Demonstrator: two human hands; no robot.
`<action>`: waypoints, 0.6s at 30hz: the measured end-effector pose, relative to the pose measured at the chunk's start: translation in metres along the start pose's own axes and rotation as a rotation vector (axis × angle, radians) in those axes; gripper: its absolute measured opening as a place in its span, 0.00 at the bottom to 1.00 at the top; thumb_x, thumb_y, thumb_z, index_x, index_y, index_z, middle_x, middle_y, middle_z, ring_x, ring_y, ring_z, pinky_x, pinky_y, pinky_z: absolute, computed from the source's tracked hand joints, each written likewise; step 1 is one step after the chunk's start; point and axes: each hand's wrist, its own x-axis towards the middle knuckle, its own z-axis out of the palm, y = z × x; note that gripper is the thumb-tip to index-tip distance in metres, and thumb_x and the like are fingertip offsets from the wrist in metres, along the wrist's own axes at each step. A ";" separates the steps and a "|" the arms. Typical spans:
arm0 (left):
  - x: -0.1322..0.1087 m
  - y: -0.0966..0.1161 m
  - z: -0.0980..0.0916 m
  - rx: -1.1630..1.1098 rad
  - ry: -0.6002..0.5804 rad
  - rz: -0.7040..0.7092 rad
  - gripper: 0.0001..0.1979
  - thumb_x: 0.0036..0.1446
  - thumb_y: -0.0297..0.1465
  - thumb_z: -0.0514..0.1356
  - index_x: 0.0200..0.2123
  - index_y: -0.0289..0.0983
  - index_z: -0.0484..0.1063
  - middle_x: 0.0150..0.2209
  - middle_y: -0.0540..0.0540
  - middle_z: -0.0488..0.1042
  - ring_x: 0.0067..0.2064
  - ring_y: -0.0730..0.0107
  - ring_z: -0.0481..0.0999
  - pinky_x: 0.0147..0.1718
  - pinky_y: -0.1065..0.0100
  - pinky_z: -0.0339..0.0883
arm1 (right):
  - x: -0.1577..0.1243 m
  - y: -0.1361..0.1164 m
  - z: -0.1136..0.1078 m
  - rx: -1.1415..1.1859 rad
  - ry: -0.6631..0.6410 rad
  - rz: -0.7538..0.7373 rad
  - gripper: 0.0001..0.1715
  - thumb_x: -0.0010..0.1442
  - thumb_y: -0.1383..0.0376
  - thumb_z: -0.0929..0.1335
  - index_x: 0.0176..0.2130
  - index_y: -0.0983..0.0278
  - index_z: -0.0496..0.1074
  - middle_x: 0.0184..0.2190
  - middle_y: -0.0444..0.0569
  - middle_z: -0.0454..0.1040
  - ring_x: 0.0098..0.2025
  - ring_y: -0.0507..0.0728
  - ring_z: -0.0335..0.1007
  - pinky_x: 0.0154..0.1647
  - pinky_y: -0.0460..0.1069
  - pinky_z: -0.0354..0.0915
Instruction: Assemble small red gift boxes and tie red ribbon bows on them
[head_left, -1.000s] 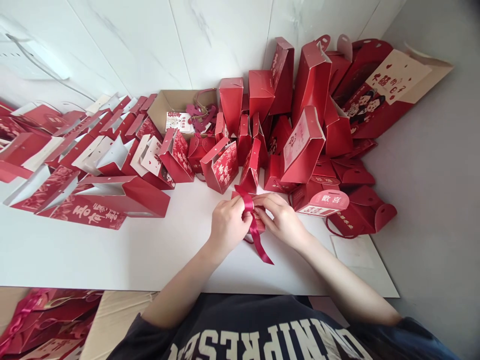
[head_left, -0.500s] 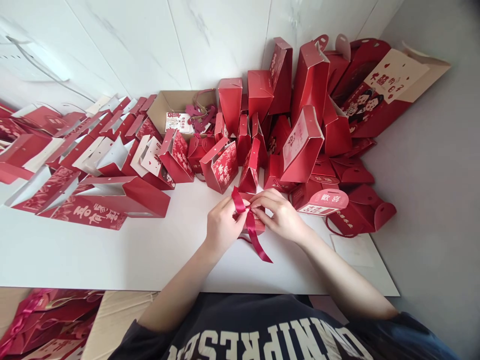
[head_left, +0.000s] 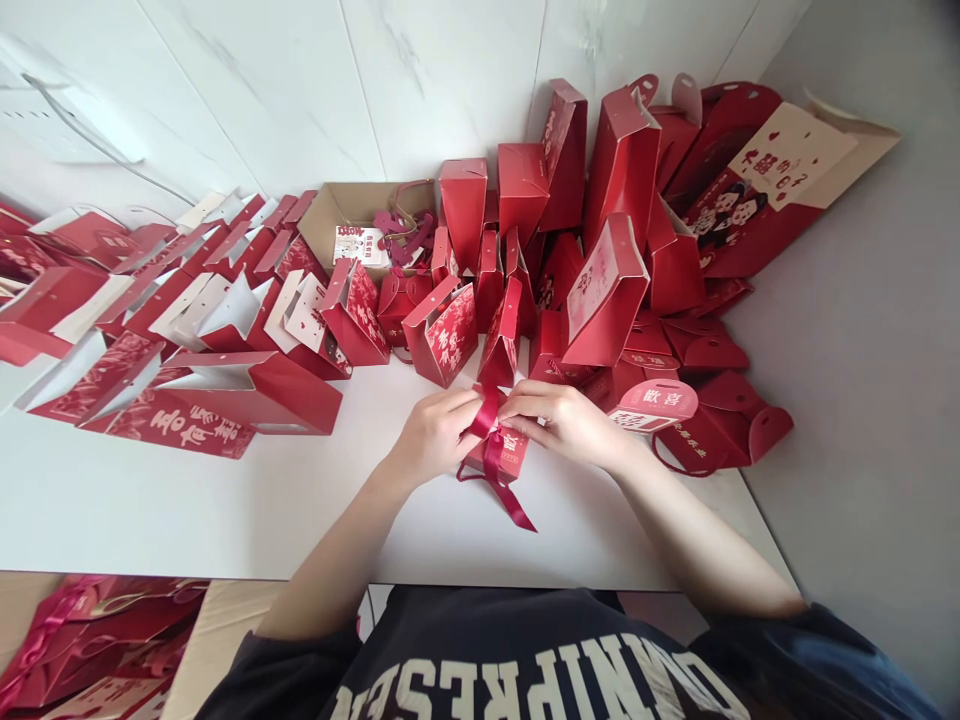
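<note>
A small red gift box stands on the white table just in front of me. A dark red satin ribbon is wound round its top, with one tail trailing toward me on the table. My left hand pinches the ribbon on the box's left side. My right hand pinches the ribbon's other loop on the right side. Both hands meet above the box, fingers closed on the ribbon.
Several red paper gift bags and boxes crowd the back of the table, from flat ones at the left to a tall pile at the right. An open cardboard box sits against the wall. More red bags lie below the table at the lower left.
My hands have shifted slightly away from me and drawn the ribbon loops outward over the box. More of the box's front now shows beneath them.
</note>
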 end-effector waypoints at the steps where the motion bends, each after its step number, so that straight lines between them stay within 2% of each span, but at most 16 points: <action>1: 0.000 -0.003 -0.001 -0.008 -0.011 0.029 0.10 0.63 0.28 0.58 0.28 0.38 0.68 0.26 0.50 0.69 0.28 0.69 0.68 0.29 0.67 0.62 | 0.000 -0.001 0.000 0.012 -0.005 -0.008 0.11 0.70 0.65 0.64 0.44 0.60 0.76 0.38 0.49 0.77 0.39 0.56 0.75 0.39 0.50 0.71; 4: 0.000 -0.009 -0.001 -0.089 -0.016 0.034 0.09 0.63 0.29 0.59 0.28 0.39 0.71 0.28 0.49 0.72 0.29 0.69 0.70 0.30 0.67 0.64 | 0.000 0.000 0.003 0.000 0.010 -0.034 0.10 0.70 0.65 0.64 0.43 0.61 0.76 0.38 0.49 0.77 0.39 0.56 0.75 0.40 0.50 0.71; 9: 0.001 -0.011 0.004 -0.206 0.013 -0.083 0.06 0.60 0.31 0.63 0.30 0.40 0.75 0.31 0.49 0.77 0.35 0.67 0.74 0.40 0.64 0.67 | -0.004 0.003 0.012 -0.159 0.046 -0.062 0.09 0.69 0.66 0.64 0.41 0.61 0.74 0.35 0.49 0.76 0.33 0.55 0.72 0.35 0.48 0.67; 13: 0.002 -0.008 0.004 -0.275 0.023 -0.138 0.04 0.58 0.31 0.65 0.30 0.40 0.75 0.30 0.50 0.77 0.34 0.68 0.73 0.40 0.64 0.68 | -0.007 0.003 0.017 -0.288 0.113 -0.086 0.10 0.67 0.68 0.63 0.40 0.62 0.73 0.32 0.48 0.73 0.31 0.54 0.69 0.31 0.48 0.65; 18: 0.001 -0.007 0.005 -0.299 0.036 -0.140 0.04 0.58 0.30 0.65 0.30 0.40 0.75 0.30 0.50 0.78 0.34 0.68 0.73 0.39 0.64 0.69 | -0.009 0.002 0.016 -0.117 0.156 -0.005 0.10 0.64 0.70 0.64 0.45 0.61 0.71 0.40 0.51 0.75 0.37 0.57 0.72 0.39 0.51 0.70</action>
